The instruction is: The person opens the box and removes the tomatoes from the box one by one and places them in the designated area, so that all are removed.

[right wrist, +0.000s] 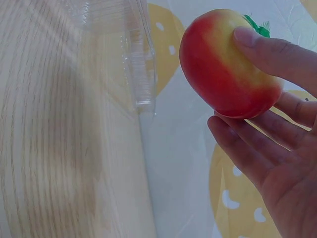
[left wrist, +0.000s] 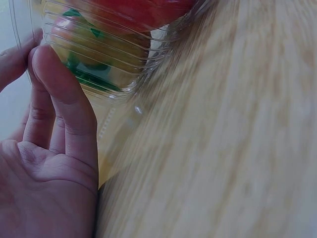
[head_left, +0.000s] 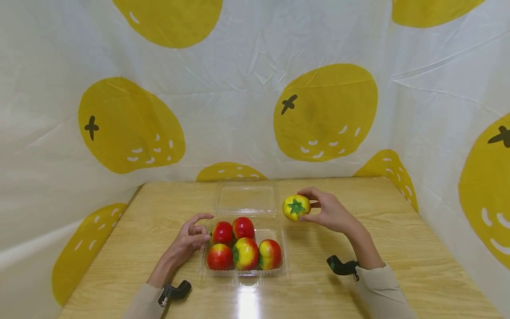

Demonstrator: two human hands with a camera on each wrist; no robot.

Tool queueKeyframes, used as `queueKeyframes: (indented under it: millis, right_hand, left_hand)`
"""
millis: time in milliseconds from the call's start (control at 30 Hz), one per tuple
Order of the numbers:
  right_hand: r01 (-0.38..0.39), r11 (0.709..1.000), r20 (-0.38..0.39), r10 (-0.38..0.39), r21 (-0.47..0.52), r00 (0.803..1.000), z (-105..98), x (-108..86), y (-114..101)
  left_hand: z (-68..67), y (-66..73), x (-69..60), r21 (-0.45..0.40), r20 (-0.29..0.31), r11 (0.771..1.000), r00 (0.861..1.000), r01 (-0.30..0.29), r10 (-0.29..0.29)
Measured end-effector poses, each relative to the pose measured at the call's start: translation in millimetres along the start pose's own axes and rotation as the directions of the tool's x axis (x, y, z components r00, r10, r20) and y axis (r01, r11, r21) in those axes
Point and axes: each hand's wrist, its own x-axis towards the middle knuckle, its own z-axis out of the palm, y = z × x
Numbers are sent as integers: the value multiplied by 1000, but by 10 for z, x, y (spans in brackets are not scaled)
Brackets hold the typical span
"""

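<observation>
My right hand (head_left: 328,212) holds a red-and-yellow tomato (head_left: 296,207) above the table, right of a clear plastic clamshell box (head_left: 246,273). Its green star-shaped calyx faces the head camera. In the right wrist view, the thumb lies on top of the tomato (right wrist: 228,64) and the fingers support it from below. Several similar tomatoes sit inside the box, such as a red one (head_left: 220,257) at front left and a yellow-and-red one (head_left: 246,254) beside it. My left hand (head_left: 189,239) pinches the box's left rim between thumb and fingers; the exact contact is partly hidden.
The box's lid (head_left: 247,199) lies folded back, away from me. Under everything is a wooden table (head_left: 159,208). Behind and beside it hangs a white curtain (head_left: 231,110) printed with yellow fruit. Each wrist wears a black camera mount, including the right one (head_left: 342,266).
</observation>
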Motion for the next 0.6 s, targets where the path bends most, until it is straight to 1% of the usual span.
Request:
queueKeyframes:
  millis: [200,367,467,600]
  right_hand:
    - [-36,999,-30,37,12,999,-1,12,88]
    - [-63,998,-56,64,28,996,-11,22,149]
    - [-90,996,-69,92,24,993,-15,18,198]
    - [-143,989,-92,146,39,985,-19,6,279]
  left_hand:
    - [-7,8,5,-19,8,1000,1000,-10,10]
    - [-1,39,4,-21,-1,1000,1000,-1,1]
    - [-4,28,-3,-8,-5,1000,1000,2,-2]
    - [-8,1,0,-8,-4,1000,1000,3,-3]
